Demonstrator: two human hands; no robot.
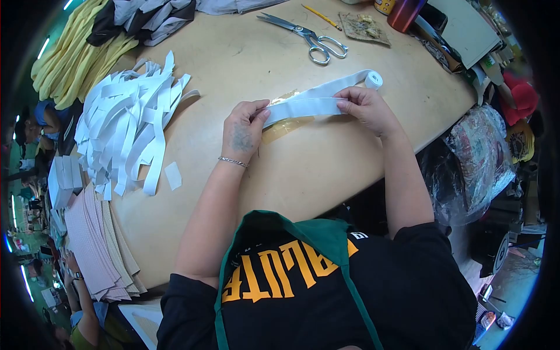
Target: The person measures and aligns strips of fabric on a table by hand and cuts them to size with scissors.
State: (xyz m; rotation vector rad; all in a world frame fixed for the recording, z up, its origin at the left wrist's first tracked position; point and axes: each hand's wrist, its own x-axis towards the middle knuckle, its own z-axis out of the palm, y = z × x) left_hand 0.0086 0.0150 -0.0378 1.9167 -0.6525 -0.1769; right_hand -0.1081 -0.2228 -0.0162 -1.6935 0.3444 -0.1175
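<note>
A white elastic band (304,107) is stretched between my two hands over the table. My left hand (243,129) pinches its left end between thumb and fingers. My right hand (370,111) grips the band farther right, with thumb and fingertips closed on it. Behind this length, a second stretch of the same band runs up to a small roll (374,79) lying beyond my right hand. Brown tape (286,129) is stuck to the table beneath the band. Large metal scissors (309,36) lie farther back, their handles toward the right.
A heap of cut white strips (125,119) lies on the left, with a small white piece (173,175) beside it. Yellow fabric (70,55) and stacked patterned pieces (96,245) flank it. A pencil (322,17) and red bottle (403,14) are at the back. Another person's arm (84,297) shows lower left.
</note>
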